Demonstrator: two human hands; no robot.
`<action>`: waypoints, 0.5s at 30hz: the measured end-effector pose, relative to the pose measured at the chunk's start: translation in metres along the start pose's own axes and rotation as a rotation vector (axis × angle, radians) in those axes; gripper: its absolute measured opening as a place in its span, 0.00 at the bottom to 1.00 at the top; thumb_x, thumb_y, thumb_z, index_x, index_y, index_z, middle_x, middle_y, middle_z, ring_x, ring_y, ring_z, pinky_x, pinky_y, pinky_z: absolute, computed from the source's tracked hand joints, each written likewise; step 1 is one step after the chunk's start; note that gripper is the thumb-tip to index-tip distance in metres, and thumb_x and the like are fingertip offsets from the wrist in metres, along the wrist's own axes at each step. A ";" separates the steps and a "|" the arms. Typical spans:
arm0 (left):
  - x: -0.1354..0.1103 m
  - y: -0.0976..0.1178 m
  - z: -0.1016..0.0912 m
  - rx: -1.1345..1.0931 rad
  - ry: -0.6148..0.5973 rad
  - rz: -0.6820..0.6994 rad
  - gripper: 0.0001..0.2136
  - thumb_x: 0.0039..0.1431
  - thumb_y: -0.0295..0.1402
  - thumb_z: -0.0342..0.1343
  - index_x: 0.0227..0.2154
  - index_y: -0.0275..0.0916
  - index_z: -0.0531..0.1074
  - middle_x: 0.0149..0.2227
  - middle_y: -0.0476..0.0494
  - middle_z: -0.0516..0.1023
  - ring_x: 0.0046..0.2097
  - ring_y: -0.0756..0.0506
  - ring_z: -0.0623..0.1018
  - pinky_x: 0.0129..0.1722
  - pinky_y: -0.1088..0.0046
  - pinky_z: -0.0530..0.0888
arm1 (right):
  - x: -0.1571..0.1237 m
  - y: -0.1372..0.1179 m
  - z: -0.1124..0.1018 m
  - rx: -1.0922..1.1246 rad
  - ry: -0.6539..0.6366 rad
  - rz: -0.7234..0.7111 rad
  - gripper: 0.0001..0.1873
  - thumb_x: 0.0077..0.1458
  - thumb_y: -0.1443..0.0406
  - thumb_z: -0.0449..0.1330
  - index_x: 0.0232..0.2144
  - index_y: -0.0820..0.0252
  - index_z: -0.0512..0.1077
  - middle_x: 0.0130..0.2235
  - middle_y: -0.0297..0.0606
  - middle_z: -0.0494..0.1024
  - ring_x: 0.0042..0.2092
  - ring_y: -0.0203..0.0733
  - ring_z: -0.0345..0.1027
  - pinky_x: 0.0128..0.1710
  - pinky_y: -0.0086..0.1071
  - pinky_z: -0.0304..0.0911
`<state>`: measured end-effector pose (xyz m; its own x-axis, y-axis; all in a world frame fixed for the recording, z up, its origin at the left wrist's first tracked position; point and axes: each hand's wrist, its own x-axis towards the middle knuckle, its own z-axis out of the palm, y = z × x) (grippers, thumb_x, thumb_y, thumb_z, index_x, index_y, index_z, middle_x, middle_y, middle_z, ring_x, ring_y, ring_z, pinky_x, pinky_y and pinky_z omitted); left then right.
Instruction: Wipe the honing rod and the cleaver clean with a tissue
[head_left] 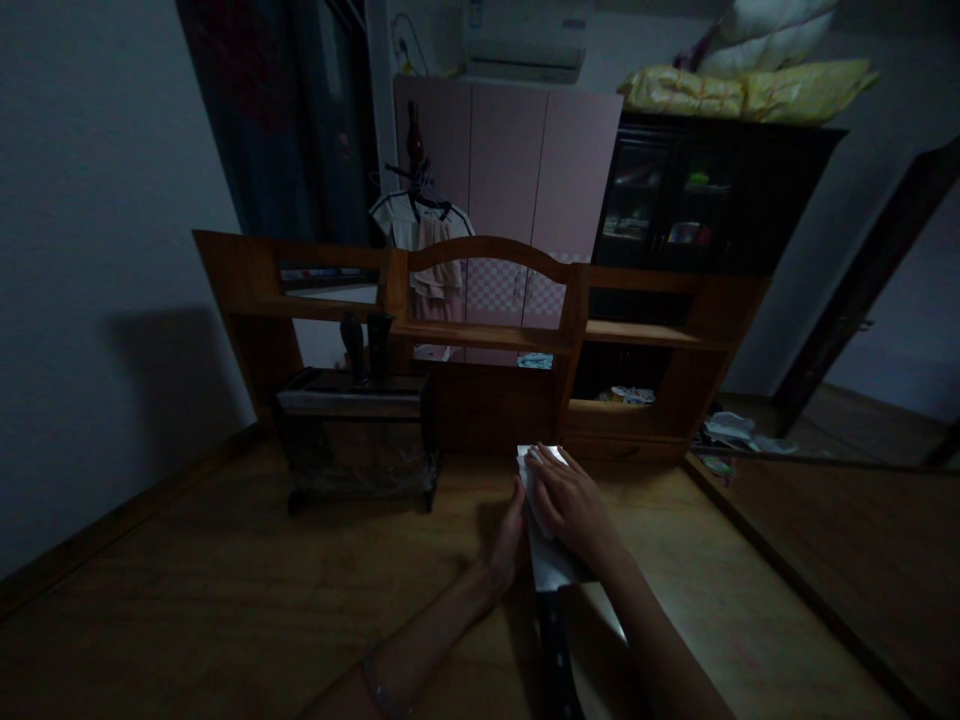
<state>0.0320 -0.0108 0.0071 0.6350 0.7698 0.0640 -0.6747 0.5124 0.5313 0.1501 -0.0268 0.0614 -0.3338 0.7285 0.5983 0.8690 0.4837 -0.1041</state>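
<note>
A cleaver (556, 570) with a broad shiny blade lies in front of me, its black riveted handle (553, 640) pointing toward my body. My left hand (507, 545) grips the blade from its left side; the fingers behind the blade are hidden. On top of the blade, my right hand (576, 508) presses a white tissue or cloth (534, 505) flat against the metal near the far end. Part of that white piece is covered by the fingers. A knife block (352, 402) with dark handles (366, 345) standing in it is to the left on the wooden surface.
The wooden surface (225, 600) backs onto a shelf unit (487, 340) with an arched top. A white wall (112, 250) rises on the left, and a raised wooden edge (780, 570) runs along the right. Pink cabinets (506, 160) stand beyond in the dim room.
</note>
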 end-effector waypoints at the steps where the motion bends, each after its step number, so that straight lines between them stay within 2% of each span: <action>1: 0.000 0.001 0.001 -0.005 0.002 0.007 0.27 0.63 0.49 0.44 0.56 0.34 0.66 0.54 0.37 0.72 0.59 0.39 0.67 0.62 0.60 0.58 | -0.001 0.000 -0.001 0.005 0.004 -0.007 0.24 0.61 0.68 0.47 0.59 0.55 0.61 0.60 0.39 0.66 0.63 0.43 0.53 0.64 0.47 0.46; 5: -0.002 0.004 0.005 0.003 0.005 0.026 0.26 0.65 0.48 0.43 0.55 0.33 0.68 0.53 0.36 0.73 0.59 0.39 0.67 0.62 0.60 0.56 | -0.001 0.000 0.000 -0.003 0.009 -0.001 0.23 0.61 0.67 0.47 0.58 0.55 0.62 0.59 0.39 0.66 0.63 0.42 0.54 0.65 0.45 0.45; 10: -0.001 0.003 0.002 0.040 -0.042 0.028 0.25 0.65 0.47 0.42 0.56 0.34 0.66 0.55 0.38 0.71 0.61 0.40 0.65 0.63 0.60 0.54 | 0.001 0.001 0.004 -0.036 0.012 0.041 0.26 0.61 0.67 0.46 0.62 0.59 0.57 0.63 0.40 0.60 0.65 0.42 0.46 0.65 0.46 0.43; 15: -0.002 0.003 0.004 0.020 -0.014 -0.015 0.27 0.65 0.48 0.43 0.58 0.34 0.64 0.55 0.37 0.71 0.60 0.39 0.65 0.62 0.59 0.55 | 0.000 0.002 0.002 -0.034 -0.015 0.030 0.28 0.60 0.68 0.47 0.62 0.59 0.54 0.63 0.41 0.59 0.66 0.42 0.44 0.66 0.48 0.40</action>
<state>0.0299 -0.0123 0.0119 0.6502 0.7567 0.0683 -0.6579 0.5159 0.5486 0.1510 -0.0249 0.0596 -0.3127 0.7499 0.5830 0.8905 0.4450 -0.0948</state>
